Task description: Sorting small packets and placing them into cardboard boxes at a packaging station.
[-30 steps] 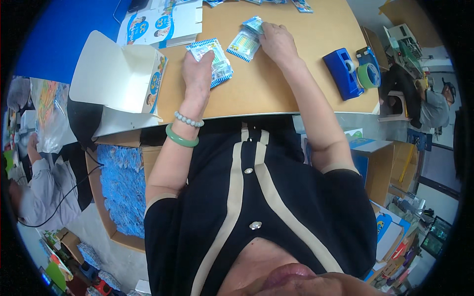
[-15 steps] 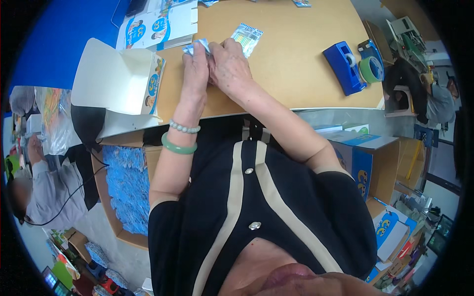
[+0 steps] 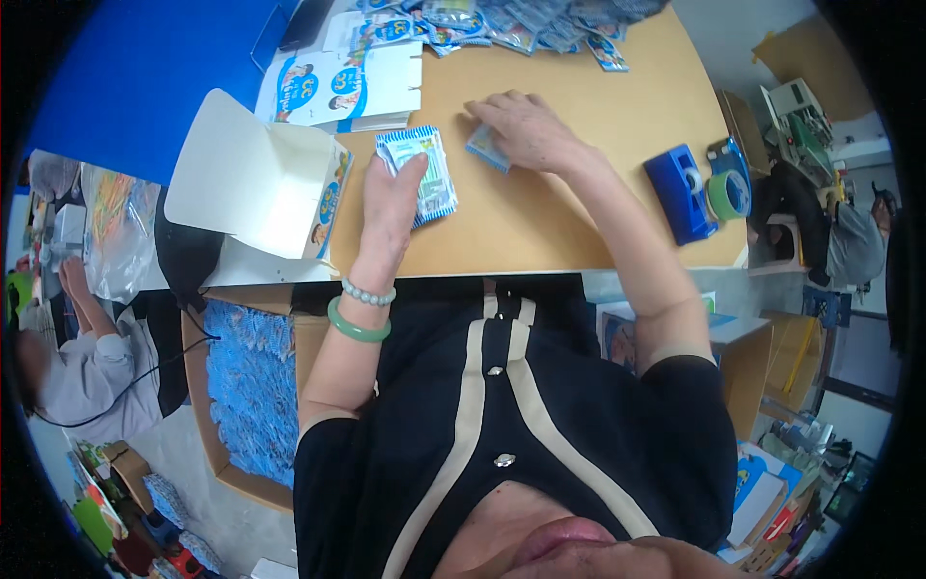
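My left hand (image 3: 391,198) is closed round a small stack of flat blue-and-white packets (image 3: 432,183), its thumb pressed on the top one. To the right, my right hand (image 3: 531,133) is bent over another flat packet (image 3: 487,149) low at the tabletop. Its fingers cover part of that packet, and the thumb is hidden. Left of my left hand stands a white carton (image 3: 285,188) with its lid up and a blue printed side.
Flat printed cartons (image 3: 371,92) lie at the far left, beside a heap of packets (image 3: 540,24) at the back. A blue tape dispenser (image 3: 681,193) and green tape roll (image 3: 727,195) stand at the right. Below the table, a cardboard box (image 3: 236,473) holds blue packets.
My hands, together before, are now apart. The right has moved right over the loose packet, which has come nearer. The stack in my left hand now shows. The view has shifted, revealing the heap.
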Motion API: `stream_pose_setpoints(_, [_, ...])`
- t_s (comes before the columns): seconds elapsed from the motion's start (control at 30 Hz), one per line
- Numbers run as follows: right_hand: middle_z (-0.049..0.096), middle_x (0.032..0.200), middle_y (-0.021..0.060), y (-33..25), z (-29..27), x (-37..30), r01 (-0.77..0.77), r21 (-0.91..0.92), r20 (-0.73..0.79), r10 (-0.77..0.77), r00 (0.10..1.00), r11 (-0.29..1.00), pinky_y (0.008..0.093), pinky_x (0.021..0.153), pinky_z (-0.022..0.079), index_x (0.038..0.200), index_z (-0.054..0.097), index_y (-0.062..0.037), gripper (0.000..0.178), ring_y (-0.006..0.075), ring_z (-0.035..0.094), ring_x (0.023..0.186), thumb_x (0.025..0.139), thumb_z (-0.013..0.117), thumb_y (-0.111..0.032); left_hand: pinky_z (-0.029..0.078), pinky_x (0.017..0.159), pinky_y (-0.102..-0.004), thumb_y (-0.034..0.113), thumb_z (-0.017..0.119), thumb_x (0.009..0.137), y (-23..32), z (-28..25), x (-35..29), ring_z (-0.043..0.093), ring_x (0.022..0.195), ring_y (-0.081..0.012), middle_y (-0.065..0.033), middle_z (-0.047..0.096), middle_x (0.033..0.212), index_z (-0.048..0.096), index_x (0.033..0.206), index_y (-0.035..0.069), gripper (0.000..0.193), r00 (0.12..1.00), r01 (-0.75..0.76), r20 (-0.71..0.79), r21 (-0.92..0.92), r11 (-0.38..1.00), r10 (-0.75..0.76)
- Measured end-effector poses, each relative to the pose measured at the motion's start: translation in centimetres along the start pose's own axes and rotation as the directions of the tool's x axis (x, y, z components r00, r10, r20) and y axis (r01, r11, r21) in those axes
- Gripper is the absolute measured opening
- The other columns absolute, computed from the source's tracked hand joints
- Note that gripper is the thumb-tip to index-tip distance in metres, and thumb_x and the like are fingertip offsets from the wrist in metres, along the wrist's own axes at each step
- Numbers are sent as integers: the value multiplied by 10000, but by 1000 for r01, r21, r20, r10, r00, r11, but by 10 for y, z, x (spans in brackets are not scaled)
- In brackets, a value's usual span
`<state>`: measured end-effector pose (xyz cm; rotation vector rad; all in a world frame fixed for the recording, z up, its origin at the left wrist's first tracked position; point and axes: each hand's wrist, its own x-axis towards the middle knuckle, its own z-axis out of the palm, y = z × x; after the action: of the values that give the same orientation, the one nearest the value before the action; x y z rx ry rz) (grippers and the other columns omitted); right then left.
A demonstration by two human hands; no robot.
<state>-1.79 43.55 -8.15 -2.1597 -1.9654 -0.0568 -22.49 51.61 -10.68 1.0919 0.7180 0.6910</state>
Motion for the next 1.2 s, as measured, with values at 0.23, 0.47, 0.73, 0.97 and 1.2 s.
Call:
stream_pose_setpoints(0.23, [616, 1036, 125, 7, -17, 76, -8, -34, 417, 21, 909, 999, 441, 900, 429, 952, 638, -64, 199, 311, 556, 1061, 809, 565, -182, 545, 702, -278, 96, 598, 908, -3, -8, -5, 641, 826, -117, -61, 653, 992, 549, 1123, -12, 245, 1000, 19, 8, -139, 990, -18])
stream_pose_setpoints(0.47, [634, 887, 211, -4, 3, 211, -84, 346, -23, 98, 995, 934, 419, 715, 497, 917, 602, -35, 213, 315, 640, 877, 842, 573, -233, 531, 736, -273, 109, 616, 905, -10, -7, -9, 623, 850, -101, -57, 654, 998, 550, 1109, -7, 244, 997, -70, -48, -85, 994, 66])
stream_pose_setpoints(0.73, [657, 866, 215, 13, 29, 209, -297, 184, 153, 271, 950, 937, 416, 740, 509, 1072, 574, -29, 381, 321, 669, 841, 814, 641, -302, 524, 747, -278, 106, 622, 894, -11, -5, -6, 622, 848, -101, -58, 654, 1007, 545, 1113, -9, 259, 996, -48, -75, -105, 993, 40])
stream_pose_setpoints(0.97, [633, 962, 225, -43, -6, 44, -370, 280, -48, 398, 916, 886, 470, 781, 485, 1075, 527, -7, 305, 390, 617, 881, 858, 580, -215, 523, 736, -314, 167, 621, 898, -15, 6, 16, 638, 859, -158, -105, 647, 1025, 525, 1141, -19, 322, 993, -42, -119, -147, 988, 24])
stream_pose_setpoints(1.2, [536, 1017, 223, -68, 21, -17, -312, 577, 3, 380, 925, 755, 455, 879, 437, 1078, 487, -8, 258, 402, 505, 1026, 863, 554, -134, 510, 722, -392, 297, 609, 915, -33, 50, 48, 628, 879, -291, -192, 603, 1016, 484, 1153, -63, 450, 884, -270, -110, 674, 688, 455])
